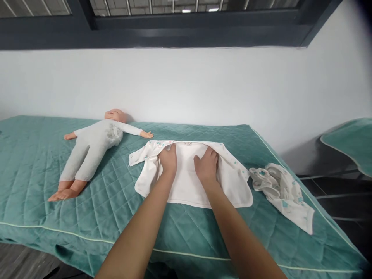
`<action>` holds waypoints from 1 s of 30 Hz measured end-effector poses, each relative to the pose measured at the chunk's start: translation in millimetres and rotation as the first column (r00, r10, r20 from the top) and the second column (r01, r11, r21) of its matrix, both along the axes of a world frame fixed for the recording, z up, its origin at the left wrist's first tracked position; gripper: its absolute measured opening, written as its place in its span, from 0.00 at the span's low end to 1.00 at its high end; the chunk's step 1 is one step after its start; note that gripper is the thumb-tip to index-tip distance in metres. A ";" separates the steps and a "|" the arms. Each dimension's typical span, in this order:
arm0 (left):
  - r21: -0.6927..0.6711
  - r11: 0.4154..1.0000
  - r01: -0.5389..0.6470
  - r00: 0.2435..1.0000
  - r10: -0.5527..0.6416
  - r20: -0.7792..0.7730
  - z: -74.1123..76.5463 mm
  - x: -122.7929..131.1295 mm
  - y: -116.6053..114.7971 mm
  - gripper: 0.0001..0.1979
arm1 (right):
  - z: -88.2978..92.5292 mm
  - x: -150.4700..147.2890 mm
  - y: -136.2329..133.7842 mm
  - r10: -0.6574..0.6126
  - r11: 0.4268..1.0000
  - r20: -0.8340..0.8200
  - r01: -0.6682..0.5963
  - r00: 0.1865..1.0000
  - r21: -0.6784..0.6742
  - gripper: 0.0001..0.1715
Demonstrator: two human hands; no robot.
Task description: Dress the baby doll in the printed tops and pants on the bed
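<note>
A white baby shirt (188, 178) with a small print lies spread on the bed, its front open and its plain inside facing up. At the left front panel, my left hand (168, 159) is closed on the cloth near the collar, its fingertips partly hidden by the fold. My right hand (207, 164) curls its fingers at the edge of the right panel, thumb apart over the inside of the shirt. Left of the shirt a baby doll (94, 141) with a white cloth body lies on its back, one arm stretched toward the shirt.
A crumpled printed baby garment (283, 193) lies right of the shirt near the bed's edge. The green quilted bedspread (116, 217) covers the bed, which meets a white wall (188, 85) below a dark window frame (197, 31). Green fabric (351, 141) stands beyond at right.
</note>
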State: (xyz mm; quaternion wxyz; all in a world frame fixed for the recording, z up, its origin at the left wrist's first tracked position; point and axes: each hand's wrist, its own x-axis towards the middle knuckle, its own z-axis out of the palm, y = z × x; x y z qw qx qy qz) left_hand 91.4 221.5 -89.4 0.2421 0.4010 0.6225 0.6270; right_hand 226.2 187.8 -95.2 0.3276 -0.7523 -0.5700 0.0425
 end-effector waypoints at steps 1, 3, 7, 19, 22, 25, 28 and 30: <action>0.041 0.999 -0.018 1.000 0.018 0.020 0.6 2.2 4.3 0.20 | 0.0 0.2 5.1 -0.010 1.000 -0.023 0.010 1.000 0.010 0.39; 0.112 0.992 -0.053 0.997 0.045 0.065 1.4 5.4 12.5 0.21 | 0.5 0.1 16.4 -0.012 1.000 -0.062 0.014 0.998 0.027 0.40; 0.073 0.996 -0.060 0.992 0.052 0.112 -0.1 6.0 30.5 0.21 | 1.8 1.6 39.0 0.016 0.999 -0.068 -0.014 0.998 0.040 0.37; -0.150 0.982 -0.113 0.993 0.106 -0.057 -13.8 0.7 55.0 0.30 | -13.1 16.8 58.5 0.064 0.995 0.008 -0.064 0.998 0.081 0.34; -0.163 0.978 -0.127 0.986 0.108 -0.123 -15.5 1.0 57.8 0.29 | -13.0 18.1 61.2 0.061 0.996 -0.035 -0.059 0.997 0.060 0.32; -0.148 0.982 -0.118 0.968 0.081 -0.239 -18.4 2.3 61.5 0.23 | -11.5 18.5 64.2 0.087 0.996 -0.042 -0.087 0.995 0.000 0.33; -0.238 0.967 -0.090 0.928 -0.006 -0.373 -21.1 5.3 62.7 0.20 | -10.4 18.4 65.1 0.100 0.989 -0.029 -0.103 0.995 -0.106 0.33; -0.298 0.951 -0.075 0.897 -0.066 -0.437 -21.3 7.6 61.6 0.21 | -10.0 18.2 64.2 0.115 0.981 0.008 -0.112 0.993 -0.156 0.31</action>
